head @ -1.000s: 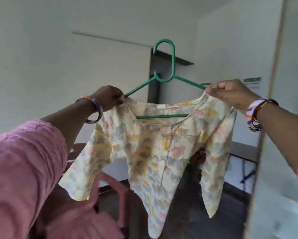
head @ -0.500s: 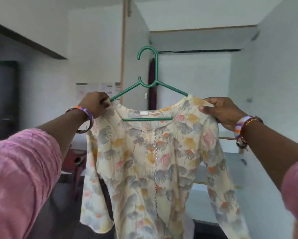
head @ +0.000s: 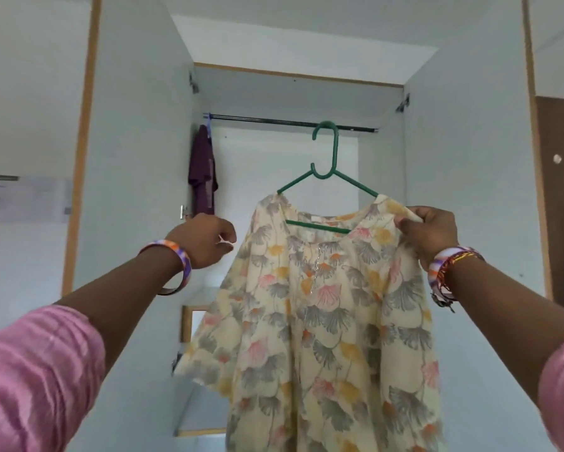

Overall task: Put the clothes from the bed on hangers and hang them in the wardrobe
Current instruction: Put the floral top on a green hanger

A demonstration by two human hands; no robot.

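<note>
A cream floral top (head: 323, 305) hangs on a green plastic hanger (head: 335, 151) in front of the open wardrobe. My right hand (head: 430, 233) pinches the top's right shoulder together with the hanger's end and carries both. My left hand (head: 202, 243) is off the garment, a little left of its left shoulder, fingers loosely curled and holding nothing. The hanger's hook is level with the dark wardrobe rail (head: 258, 120); I cannot tell whether it is over the rail.
A dark purple garment (head: 204, 177) hangs at the rail's left end. The wardrobe's white doors stand open, the left door (head: 137, 158) and the right door (head: 469, 158). A shelf (head: 196, 301) sits lower left inside. Bare rail runs between the purple garment and the hook.
My view has turned to face the wardrobe squarely. My left hand has let go of the top's left shoulder. The hanger has risen to rail height.
</note>
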